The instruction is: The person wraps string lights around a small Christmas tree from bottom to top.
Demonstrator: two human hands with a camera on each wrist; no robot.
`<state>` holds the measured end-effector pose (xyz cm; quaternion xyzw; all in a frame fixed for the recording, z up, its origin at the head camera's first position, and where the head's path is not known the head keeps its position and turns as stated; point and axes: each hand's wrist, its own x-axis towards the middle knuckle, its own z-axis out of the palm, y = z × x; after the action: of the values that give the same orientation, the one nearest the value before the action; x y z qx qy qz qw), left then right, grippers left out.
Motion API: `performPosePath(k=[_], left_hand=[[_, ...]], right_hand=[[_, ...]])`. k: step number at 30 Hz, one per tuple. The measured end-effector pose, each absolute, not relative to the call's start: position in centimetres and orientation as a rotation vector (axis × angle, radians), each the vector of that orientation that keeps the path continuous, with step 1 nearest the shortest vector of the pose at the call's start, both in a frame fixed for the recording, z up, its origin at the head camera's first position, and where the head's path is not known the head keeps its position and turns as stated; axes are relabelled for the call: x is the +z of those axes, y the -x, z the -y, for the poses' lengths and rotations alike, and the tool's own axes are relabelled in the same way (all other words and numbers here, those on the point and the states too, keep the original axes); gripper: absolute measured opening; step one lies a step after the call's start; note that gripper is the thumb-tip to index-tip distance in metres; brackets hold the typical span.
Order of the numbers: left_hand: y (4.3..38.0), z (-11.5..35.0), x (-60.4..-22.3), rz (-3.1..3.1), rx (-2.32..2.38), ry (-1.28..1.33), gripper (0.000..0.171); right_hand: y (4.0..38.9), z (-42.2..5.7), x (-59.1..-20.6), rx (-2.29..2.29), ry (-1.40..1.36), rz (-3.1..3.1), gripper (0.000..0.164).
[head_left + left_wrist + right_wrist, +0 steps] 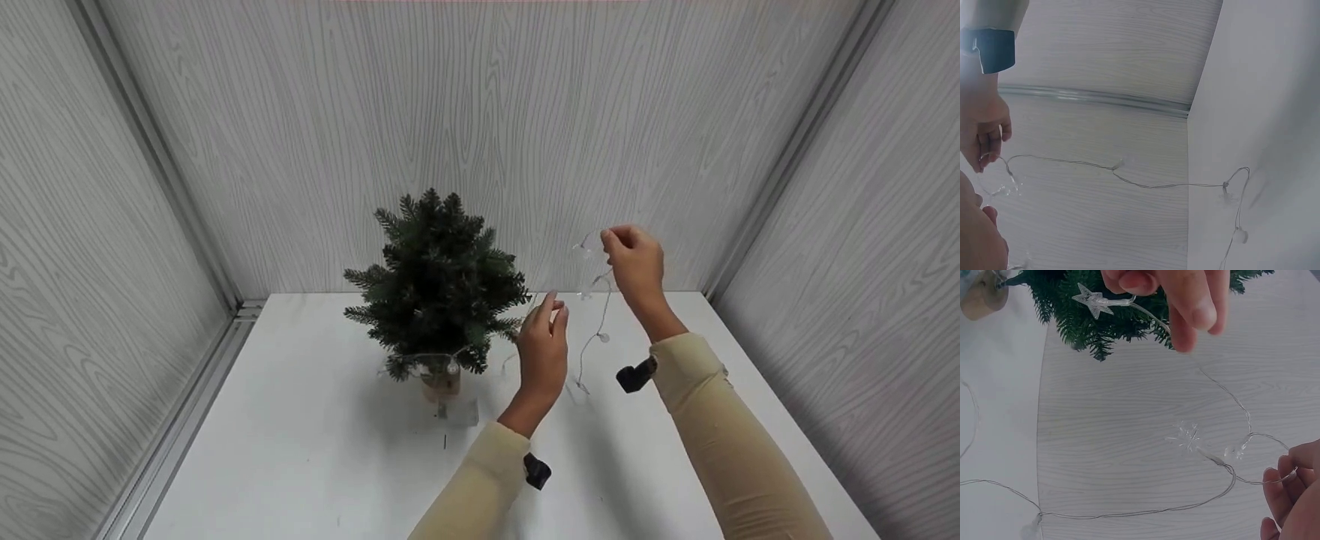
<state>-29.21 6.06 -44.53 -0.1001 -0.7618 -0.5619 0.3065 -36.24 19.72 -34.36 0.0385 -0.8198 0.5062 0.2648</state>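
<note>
A small artificial Christmas tree (pixel 439 292) stands on a white table. My right hand (pixel 636 262), raised to its right, pinches the thin wire of clear string lights (pixel 602 337) between thumb and fingertips. Close beside the tree, my left hand (pixel 544 352) holds another stretch of the same wire, its other fingers loosely extended. A clear star light (pixel 1094 301) hangs by the left thumb in the right wrist view. Between the hands dangle a clear snowflake light (pixel 1189 437) and a wire loop. Part of the string lies across the tree's lower front branches.
The tree's wooden base (pixel 441 386) rests on the white table (pixel 315 450). A small clear box-like piece (pixel 463 412) lies in front of it. Grey wood-grain panels (pixel 480 112) enclose the back and both sides.
</note>
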Motion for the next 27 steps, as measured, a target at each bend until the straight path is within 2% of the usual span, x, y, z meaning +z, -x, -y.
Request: performPosePath(k=[17, 27], left_hand=[[32.5, -6.5, -40.8, 2.026, -1.657, 0.297, 0.042], [33.8, -6.0, -38.9, 2.040, -1.576, 0.348, 0.022]], right_hand=[[34.4, -18.6, -36.3, 1.352, -0.290, 2.292, 0.026], [33.1, -18.7, -36.4, 1.367, -0.385, 2.280, 0.024]])
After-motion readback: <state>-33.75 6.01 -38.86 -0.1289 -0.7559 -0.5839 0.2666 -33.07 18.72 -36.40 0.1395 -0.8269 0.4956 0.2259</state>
